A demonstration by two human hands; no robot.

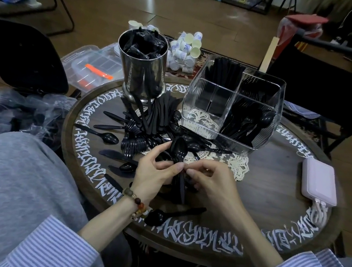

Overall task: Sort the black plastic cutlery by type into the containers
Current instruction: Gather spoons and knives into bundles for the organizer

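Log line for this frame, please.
phase: gathering spoons | left hand: holds spoon bundle | right hand: pinches bundle | clear divided container: spoons front-right | loose pile: unsorted

Black spoons (178, 150) bunched upright over the loose cutlery pile (147, 125) — beside the half-filled clear divided container (233, 104).

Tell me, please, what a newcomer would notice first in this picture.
First, the two hands at the centre, the left hand and right hand together holding a bundle of black plastic spoons. Behind them, loose black plastic cutlery lies scattered on the round wooden table, before a clear divided container.
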